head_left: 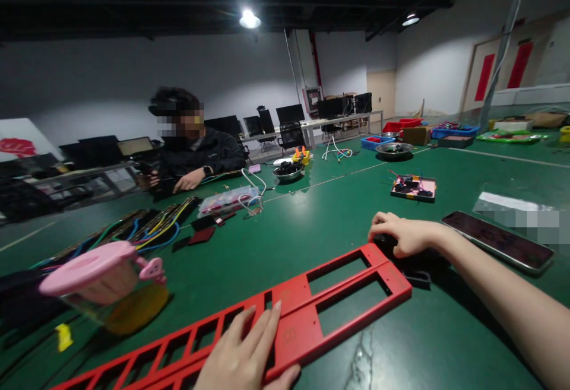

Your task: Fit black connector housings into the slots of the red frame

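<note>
A long red slotted frame [294, 325] lies at a slant on the green table, with two large rectangular openings at its right end and a row of smaller slots to the left. My left hand [247, 348] grips its middle, fingers across the top and thumb at the near edge. Just past the frame's right end, my right hand [401, 232] is closed with curled fingers over a small black part [385, 243]; its exact kind is hidden. Another black piece [418, 279] lies beneath that wrist, beside the frame.
A lidded pink-topped jar [95, 271] with amber liquid stands left, near bundled cables [155, 224]. A phone [499, 240] lies right. Farther back are a small parts tray [413, 188], metal bowls [394, 151] and a clear box [229, 200]. Another person [191, 146] sits across the table.
</note>
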A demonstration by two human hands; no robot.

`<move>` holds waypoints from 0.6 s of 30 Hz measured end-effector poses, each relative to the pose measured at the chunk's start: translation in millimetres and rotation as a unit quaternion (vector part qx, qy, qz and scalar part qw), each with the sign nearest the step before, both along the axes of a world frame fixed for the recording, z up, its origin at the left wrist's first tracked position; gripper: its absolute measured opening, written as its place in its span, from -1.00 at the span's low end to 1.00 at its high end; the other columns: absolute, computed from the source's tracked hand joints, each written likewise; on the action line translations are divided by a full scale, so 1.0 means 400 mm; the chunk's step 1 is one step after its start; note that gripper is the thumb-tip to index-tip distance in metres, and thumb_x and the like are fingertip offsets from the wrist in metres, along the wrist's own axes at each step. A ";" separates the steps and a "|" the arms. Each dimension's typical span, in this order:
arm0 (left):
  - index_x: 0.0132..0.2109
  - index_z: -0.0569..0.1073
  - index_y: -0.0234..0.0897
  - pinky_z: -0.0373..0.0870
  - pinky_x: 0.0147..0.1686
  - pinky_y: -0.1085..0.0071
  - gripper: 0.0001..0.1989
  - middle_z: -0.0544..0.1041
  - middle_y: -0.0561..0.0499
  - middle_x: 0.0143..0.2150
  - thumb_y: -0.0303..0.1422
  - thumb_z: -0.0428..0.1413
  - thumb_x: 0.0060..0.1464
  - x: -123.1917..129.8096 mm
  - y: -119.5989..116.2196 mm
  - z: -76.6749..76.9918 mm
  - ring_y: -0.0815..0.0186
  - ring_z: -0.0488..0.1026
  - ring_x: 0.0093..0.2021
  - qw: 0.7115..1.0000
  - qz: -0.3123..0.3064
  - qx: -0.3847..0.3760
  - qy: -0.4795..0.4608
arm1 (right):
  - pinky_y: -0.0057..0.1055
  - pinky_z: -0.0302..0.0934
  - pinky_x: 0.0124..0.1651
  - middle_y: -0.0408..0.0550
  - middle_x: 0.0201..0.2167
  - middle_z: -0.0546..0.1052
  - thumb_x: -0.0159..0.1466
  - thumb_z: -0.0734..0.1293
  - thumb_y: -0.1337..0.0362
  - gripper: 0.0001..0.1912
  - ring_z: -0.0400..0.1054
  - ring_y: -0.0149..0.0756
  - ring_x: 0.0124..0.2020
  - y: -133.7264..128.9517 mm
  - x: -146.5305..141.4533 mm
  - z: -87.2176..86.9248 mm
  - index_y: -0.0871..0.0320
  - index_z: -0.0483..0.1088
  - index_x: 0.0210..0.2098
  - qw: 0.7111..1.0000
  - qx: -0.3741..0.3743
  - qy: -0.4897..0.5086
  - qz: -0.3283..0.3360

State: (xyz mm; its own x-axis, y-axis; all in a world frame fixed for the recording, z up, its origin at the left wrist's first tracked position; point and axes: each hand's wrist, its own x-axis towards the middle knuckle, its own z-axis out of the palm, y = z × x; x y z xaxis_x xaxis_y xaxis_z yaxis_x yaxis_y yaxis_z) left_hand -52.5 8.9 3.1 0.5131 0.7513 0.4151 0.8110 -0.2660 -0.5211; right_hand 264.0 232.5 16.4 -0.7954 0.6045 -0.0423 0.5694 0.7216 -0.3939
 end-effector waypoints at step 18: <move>0.03 0.35 -0.39 0.36 -0.20 0.23 -0.39 0.45 -0.14 -0.07 0.02 0.02 -0.01 0.017 -0.011 0.001 0.04 0.35 -0.12 0.999 0.017 -0.028 -0.023 | -0.25 0.06 -0.07 -0.03 -0.18 0.42 -0.01 0.26 0.38 -0.61 0.19 -0.11 -0.09 0.007 -0.007 -0.024 0.08 0.38 -0.15 0.997 0.061 -0.038 -0.004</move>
State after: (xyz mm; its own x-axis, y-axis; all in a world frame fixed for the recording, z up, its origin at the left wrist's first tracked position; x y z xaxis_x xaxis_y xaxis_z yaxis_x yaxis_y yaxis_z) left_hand -45.7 4.5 3.3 0.4677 0.7907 0.3950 0.8431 -0.2648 -0.4681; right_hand 261.3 235.1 6.8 -0.7884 0.6145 -0.0279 0.5996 0.7576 -0.2579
